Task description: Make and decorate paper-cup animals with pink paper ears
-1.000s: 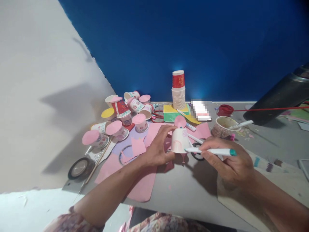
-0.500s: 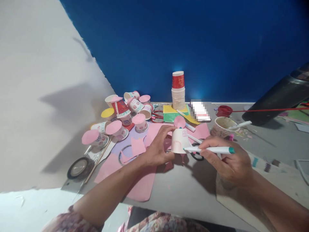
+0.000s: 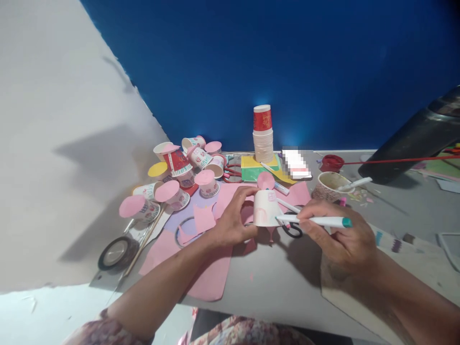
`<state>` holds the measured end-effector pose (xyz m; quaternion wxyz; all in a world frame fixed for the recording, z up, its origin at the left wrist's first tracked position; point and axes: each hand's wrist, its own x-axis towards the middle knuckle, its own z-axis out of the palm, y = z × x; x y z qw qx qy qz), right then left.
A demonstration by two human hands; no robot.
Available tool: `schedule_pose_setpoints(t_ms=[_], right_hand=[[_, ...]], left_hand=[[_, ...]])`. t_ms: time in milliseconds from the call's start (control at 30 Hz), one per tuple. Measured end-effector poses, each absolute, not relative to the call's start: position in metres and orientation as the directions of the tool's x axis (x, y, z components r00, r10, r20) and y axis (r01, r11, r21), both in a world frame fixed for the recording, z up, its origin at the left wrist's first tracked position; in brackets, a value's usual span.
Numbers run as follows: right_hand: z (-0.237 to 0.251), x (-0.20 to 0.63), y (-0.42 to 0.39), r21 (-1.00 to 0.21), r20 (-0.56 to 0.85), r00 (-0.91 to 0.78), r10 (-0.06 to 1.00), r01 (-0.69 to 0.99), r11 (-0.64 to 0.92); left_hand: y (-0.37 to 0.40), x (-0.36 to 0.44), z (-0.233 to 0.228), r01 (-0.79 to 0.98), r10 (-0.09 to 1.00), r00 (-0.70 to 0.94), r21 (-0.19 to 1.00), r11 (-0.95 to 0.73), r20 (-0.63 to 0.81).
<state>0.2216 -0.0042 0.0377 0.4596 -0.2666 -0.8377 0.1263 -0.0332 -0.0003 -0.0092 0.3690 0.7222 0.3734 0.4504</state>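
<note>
Between the thumb and fingers of my left hand [image 3: 235, 223] is a white paper cup [image 3: 265, 209], held upside down over the table. Faint pink drawings and a small pink window mark its side. My right hand [image 3: 339, 235] is closed round a white marker [image 3: 316, 220] with a green end, its tip at the lower right of the cup's wall. Scissors [image 3: 293, 230] with dark handles lie behind the marker, partly hidden. Pink paper [image 3: 212, 280] spreads under and beside my left forearm.
Decorated cups with pink paper discs [image 3: 168, 191] crowd the left. A tape roll [image 3: 115, 252] lies nearer me. At the back stand stacked paper cups [image 3: 263, 136] and a phone [image 3: 296, 165]. On the right are a patterned cup [image 3: 328, 187], a dark bottle [image 3: 409, 134] and a cloth [image 3: 345, 287].
The marker tip has shifted slightly right along the cup's lower side. The whole view has moved a little; both hands keep their hold.
</note>
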Motion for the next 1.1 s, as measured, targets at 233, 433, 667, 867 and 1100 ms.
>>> schedule_pose_setpoints(t_ms=[233, 433, 667, 867, 1100], right_hand=[[0.039, 0.222, -0.001, -0.469, 0.71, -0.419, 0.566, 0.318, 0.824], [0.044, 0.222, -0.003, -0.475, 0.705, -0.448, 0.549, 0.275, 0.836], [0.045, 0.224, -0.002, -0.518, 0.678, -0.467, 0.568, 0.245, 0.82], [0.048, 0.225, -0.001, -0.55, 0.678, -0.446, 0.584, 0.219, 0.806], [0.048, 0.226, 0.0, -0.568, 0.692, -0.4, 0.601, 0.211, 0.795]], left_hand=[[0.0, -0.033, -0.01, 0.151, 0.879, 0.32, 0.897, -0.416, 0.354], [0.0, -0.033, -0.011, 0.091, 0.885, 0.327, 0.921, -0.379, 0.332], [0.002, -0.035, -0.01, 0.064, 0.89, 0.324, 0.931, -0.359, 0.32], [0.002, -0.035, -0.01, 0.022, 0.909, 0.296, 0.949, -0.315, 0.295], [0.006, -0.033, -0.02, -0.124, 0.906, 0.311, 0.957, -0.262, 0.288]])
